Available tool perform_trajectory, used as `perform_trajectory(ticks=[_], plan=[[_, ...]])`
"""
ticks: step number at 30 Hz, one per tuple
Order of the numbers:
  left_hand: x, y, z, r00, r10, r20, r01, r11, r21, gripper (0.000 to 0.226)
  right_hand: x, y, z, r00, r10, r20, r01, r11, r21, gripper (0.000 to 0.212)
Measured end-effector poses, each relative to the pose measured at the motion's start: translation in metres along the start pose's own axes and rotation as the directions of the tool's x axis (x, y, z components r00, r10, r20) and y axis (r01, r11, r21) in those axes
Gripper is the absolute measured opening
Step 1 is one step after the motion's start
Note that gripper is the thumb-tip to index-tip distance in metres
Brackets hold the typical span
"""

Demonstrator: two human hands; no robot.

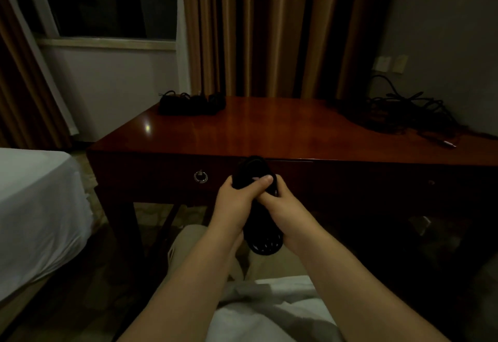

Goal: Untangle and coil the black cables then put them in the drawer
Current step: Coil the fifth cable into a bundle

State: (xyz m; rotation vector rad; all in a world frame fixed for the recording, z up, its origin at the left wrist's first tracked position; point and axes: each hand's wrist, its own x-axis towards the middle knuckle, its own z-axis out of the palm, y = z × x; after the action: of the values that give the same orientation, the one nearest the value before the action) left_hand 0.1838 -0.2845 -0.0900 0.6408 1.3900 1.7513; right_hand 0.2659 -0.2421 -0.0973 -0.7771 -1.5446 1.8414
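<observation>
A coiled black cable (265, 242) hangs upright in front of the desk, gripped around its middle by both hands. My left hand (238, 196) wraps it from the left, thumb across the front. My right hand (280, 201) holds it from the right, just below. The coil's top loop (252, 165) rises to the desk's edge. A tangled heap of black cables (404, 112) lies on the desk's right side, one plug end (448, 143) trailing toward the front. The desk drawer (167, 177) is closed, with a round metal ring pull (200, 176).
The wooden desk (256, 128) carries a bundle of black cables and adapters (191, 103) at its back left. A white bed (35, 207) stands at left. Curtains, a window and wall sockets (390, 63) are behind. My knees are below the hands.
</observation>
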Motion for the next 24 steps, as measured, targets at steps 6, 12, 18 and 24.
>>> perform_trajectory(ticks=[6,12,18,24], plan=[[0.032,0.029,-0.004,0.986,0.074,-0.149,-0.091,0.989,-0.116,0.037,0.024,-0.003,-0.004,0.991,0.04,0.124,-0.064,0.979,0.195,0.065],[0.074,0.057,-0.005,0.988,0.151,-0.023,-0.147,0.981,0.127,0.066,0.059,-0.012,0.006,0.996,-0.049,-0.071,0.051,0.998,0.028,0.015],[0.128,0.074,0.013,0.91,0.342,-0.232,-0.279,0.923,0.266,0.017,0.106,-0.028,0.002,0.968,-0.191,-0.165,0.132,0.941,-0.311,0.01],[0.198,0.073,0.025,0.845,0.487,-0.222,-0.285,0.761,0.583,0.01,0.166,-0.038,-0.015,0.97,-0.152,-0.191,0.054,0.898,-0.438,0.011]])
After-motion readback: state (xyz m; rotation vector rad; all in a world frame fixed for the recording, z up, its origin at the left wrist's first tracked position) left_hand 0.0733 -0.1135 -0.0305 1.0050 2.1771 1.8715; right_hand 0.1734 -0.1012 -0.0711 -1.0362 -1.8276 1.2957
